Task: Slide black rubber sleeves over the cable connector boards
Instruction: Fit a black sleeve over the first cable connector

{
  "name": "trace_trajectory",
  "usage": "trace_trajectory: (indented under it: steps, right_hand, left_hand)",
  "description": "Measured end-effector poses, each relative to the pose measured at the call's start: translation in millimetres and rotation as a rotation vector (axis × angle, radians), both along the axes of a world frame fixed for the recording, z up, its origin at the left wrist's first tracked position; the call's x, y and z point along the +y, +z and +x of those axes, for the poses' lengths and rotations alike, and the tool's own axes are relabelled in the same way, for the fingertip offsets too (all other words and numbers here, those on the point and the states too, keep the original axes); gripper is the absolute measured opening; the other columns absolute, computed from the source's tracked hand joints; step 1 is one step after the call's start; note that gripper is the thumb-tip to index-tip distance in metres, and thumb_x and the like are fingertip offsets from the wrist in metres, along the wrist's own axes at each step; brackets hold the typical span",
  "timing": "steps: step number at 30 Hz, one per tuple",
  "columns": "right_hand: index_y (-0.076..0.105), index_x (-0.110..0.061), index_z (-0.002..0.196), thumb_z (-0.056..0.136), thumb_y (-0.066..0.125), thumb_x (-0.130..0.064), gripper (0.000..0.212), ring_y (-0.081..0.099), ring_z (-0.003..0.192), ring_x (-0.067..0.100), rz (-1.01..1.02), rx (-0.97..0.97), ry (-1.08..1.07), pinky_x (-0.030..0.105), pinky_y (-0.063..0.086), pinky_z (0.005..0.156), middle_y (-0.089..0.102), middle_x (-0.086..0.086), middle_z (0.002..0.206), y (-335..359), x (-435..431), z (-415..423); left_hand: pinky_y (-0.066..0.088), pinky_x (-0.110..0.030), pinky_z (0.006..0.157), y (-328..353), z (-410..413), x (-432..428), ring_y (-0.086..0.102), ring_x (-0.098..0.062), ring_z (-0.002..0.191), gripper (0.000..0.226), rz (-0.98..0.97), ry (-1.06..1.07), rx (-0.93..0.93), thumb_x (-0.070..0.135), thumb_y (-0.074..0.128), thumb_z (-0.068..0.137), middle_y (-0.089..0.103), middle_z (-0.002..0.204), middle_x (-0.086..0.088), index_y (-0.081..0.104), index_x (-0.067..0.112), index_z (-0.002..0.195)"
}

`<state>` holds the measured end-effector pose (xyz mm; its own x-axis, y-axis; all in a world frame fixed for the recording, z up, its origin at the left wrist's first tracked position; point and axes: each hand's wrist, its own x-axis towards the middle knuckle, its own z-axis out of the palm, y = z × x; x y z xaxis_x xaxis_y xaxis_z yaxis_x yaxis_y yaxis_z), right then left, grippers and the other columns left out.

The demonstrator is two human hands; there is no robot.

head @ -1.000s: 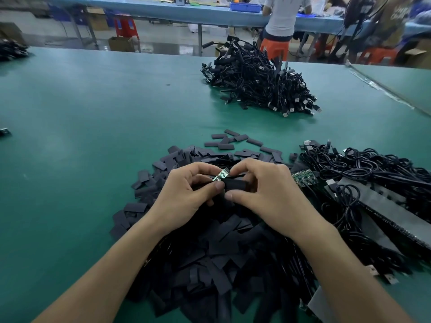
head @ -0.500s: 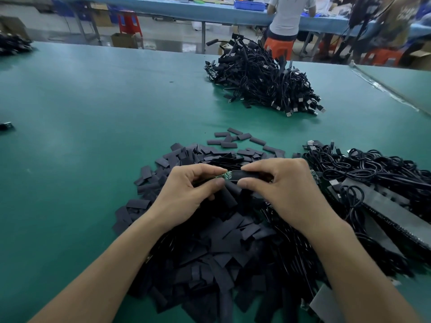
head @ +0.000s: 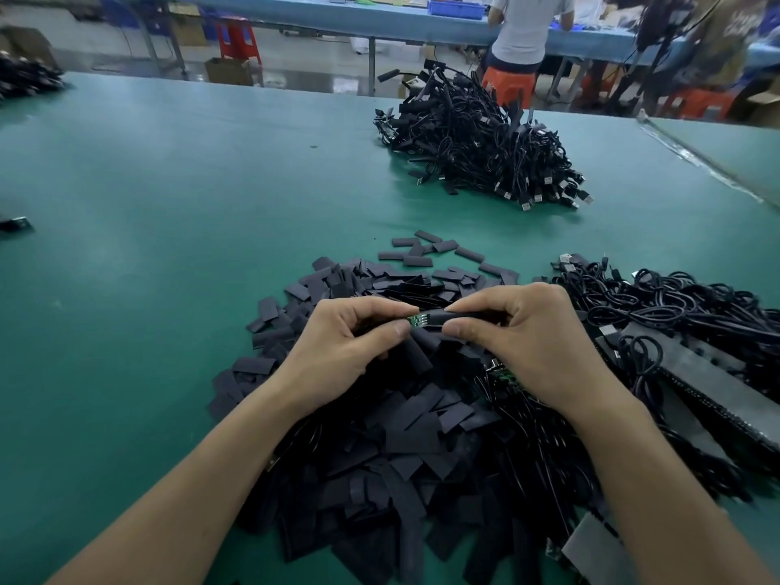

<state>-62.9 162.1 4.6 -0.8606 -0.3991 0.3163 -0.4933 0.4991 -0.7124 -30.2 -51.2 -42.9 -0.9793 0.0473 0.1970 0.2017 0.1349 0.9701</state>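
Observation:
Above a heap of flat black rubber sleeves point(head: 405, 441), my left hand point(head: 342, 352) pinches one end of a small green connector board point(head: 417, 320). My right hand point(head: 532, 344) grips a black sleeve point(head: 453, 319) that covers most of that board. Only a short green stretch shows between my fingertips. The board's cable is hidden under my left hand. Another bare green board point(head: 504, 377) peeks out below my right palm.
Unsleeved black cables point(head: 683, 306) and dark flat strips point(head: 709, 382) lie at the right. A pile of cables point(head: 481, 145) sits farther back on the green table point(head: 169, 230). A person stands at a blue bench point(head: 337, 14) behind. A small dark item point(head: 14, 224) lies far left.
The sleeve has slid further left over the board, so less green shows. The board has turned from tilted to level. Both hands stayed over the sleeve heap.

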Motion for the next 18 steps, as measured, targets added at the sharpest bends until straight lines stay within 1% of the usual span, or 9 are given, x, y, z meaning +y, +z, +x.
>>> trace_trajectory:
  steps: [3,7,12,16,18]
  right_hand:
    - [0.077,-0.033,0.084,0.076,0.083,-0.022,0.014,0.067,0.067,-0.001,-0.011,-0.008,0.02,0.014,0.051,0.064,0.071,-0.021,0.073,-0.2,0.4,0.0]
    - [0.077,-0.032,0.086,0.075,0.084,-0.022,0.017,0.067,0.069,-0.002,-0.017,-0.009,0.036,0.01,0.049,0.064,0.071,-0.023,0.075,-0.6,0.0,-0.2]
    - [0.079,-0.025,0.095,0.074,0.085,-0.026,0.021,0.066,0.071,-0.005,0.02,0.001,0.008,0.009,0.048,0.067,0.07,-0.026,0.076,-3.4,0.8,-2.0]
    - [0.078,-0.028,0.097,0.075,0.085,-0.025,0.023,0.067,0.076,-0.005,0.035,0.013,0.018,0.01,0.049,0.071,0.07,-0.027,0.08,-3.1,0.4,-2.8]
    - [0.077,-0.031,0.095,0.076,0.084,-0.024,0.022,0.067,0.075,-0.004,0.016,0.005,0.034,0.009,0.049,0.069,0.071,-0.027,0.082,-2.3,0.7,-2.5]
  left_hand:
    - [0.041,-0.008,0.05,0.8,0.2,0.2,0.056,0.001,0.057,0.023,0.008,-0.001,-0.008,0.008,0.068,0.093,0.068,0.068,0.013,0.077,0.029,0.098]
    - [0.04,-0.009,0.049,0.7,0.6,-0.4,0.055,0.0,0.057,0.023,0.014,0.009,-0.015,0.01,0.067,0.093,0.068,0.069,0.007,0.078,0.03,0.096]
    - [0.039,-0.008,0.05,1.2,0.7,0.1,0.053,0.002,0.055,0.022,0.004,-0.001,-0.019,0.008,0.067,0.093,0.066,0.066,0.013,0.077,0.027,0.097]
    - [0.039,-0.008,0.05,0.8,1.0,0.0,0.053,0.001,0.055,0.018,0.008,-0.002,-0.024,0.008,0.067,0.093,0.067,0.067,0.012,0.077,0.022,0.098]
    - [0.039,-0.008,0.05,0.6,0.7,0.5,0.053,0.001,0.055,0.017,0.011,0.004,-0.025,0.008,0.067,0.093,0.066,0.066,0.012,0.077,0.021,0.098]
